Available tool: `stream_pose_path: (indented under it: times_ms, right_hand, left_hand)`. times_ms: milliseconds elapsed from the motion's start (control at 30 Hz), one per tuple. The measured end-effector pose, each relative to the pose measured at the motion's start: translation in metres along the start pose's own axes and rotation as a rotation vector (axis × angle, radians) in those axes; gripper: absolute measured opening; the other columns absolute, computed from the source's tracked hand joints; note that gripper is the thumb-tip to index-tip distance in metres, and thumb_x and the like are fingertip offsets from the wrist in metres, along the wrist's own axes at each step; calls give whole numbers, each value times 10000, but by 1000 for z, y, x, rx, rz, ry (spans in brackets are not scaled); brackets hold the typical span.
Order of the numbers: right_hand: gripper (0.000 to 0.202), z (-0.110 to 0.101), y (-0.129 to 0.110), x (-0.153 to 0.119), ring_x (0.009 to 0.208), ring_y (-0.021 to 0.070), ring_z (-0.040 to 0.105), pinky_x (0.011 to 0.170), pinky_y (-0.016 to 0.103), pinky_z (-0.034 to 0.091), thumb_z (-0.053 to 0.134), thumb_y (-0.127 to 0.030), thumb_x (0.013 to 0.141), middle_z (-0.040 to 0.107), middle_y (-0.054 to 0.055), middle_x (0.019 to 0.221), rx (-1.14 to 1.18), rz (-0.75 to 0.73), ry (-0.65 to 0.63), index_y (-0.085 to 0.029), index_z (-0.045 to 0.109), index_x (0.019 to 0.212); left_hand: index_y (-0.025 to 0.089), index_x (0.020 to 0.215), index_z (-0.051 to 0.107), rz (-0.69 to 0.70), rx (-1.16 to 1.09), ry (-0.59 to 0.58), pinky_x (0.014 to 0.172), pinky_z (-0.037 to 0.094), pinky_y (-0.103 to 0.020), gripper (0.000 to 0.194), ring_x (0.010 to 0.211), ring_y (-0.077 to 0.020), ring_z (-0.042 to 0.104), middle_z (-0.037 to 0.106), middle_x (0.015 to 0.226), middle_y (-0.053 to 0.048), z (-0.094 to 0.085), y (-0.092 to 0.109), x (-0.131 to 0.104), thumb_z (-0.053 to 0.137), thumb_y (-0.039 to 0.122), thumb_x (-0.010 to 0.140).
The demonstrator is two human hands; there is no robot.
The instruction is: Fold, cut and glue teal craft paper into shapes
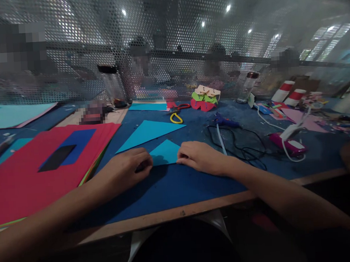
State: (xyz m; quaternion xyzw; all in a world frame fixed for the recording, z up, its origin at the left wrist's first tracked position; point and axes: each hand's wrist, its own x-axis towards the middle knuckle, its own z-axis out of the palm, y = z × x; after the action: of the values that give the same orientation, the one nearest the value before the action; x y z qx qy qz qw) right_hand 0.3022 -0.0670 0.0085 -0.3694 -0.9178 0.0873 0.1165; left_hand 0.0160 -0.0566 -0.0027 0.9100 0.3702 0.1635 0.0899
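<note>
Between my two hands a small bright blue paper triangle (165,152) lies on the blue table, its point facing away from me. My left hand (132,165) is closed at its left corner, fingers curled. At the right corner my right hand (198,157) pinches the paper's edge. Both hands partly cover the sheet. Just beyond, a larger blue paper triangle (151,133) rests flat. Farther back are scissors (176,117) with yellow and red handles, beside a narrow blue paper strip (148,106).
Red paper sheets (15,184) with blue and black pieces lie left. A blue glue gun (227,122) with a tangled black cord (256,136) and a power strip (291,145) are right. Coloured paper shapes (204,99) and a jar (113,85) stand near the perforated screen (168,24).
</note>
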Motion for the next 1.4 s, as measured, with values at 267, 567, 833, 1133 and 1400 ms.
stream_pose_path:
  times_ms: [267,567,833,1133,1400]
  right_hand:
    - [229,2,2,0,893,187,589,766,301,395,539,-351,1053,664,72,1006,-21,28,7,-162,638,971]
    - [236,3,3,1,891,183,603,735,288,383,548,-367,1048,674,63,996,1,84,2,-170,639,955]
    - [265,-1,1,2,842,175,593,698,282,367,555,-394,1042,666,53,957,-6,149,-23,-172,626,918]
    - [255,-13,5,-3,823,171,583,696,281,364,556,-374,1041,657,48,954,41,210,-86,-174,617,895]
    - [232,-17,9,-9,861,187,610,704,286,371,576,-364,1027,681,51,972,43,235,-97,-186,626,886]
  left_hand:
    - [211,877,684,-32,-27,-18,637,418,-276,210,688,-179,601,669,819,-31,-1,-4,2,553,362,940]
    - [225,899,690,-93,-61,-41,656,425,-292,267,727,-206,628,698,848,-37,-2,-12,1,558,447,964]
    - [229,846,673,-158,-40,-23,622,404,-286,311,690,-210,631,710,810,-31,-1,-16,2,577,507,948]
    - [233,821,676,-192,-23,-19,563,359,-281,289,620,-203,600,694,737,-25,-3,-16,3,590,487,930]
    - [242,857,691,-192,-43,-55,567,369,-266,275,646,-200,621,705,755,-15,-7,-17,4,577,477,941]
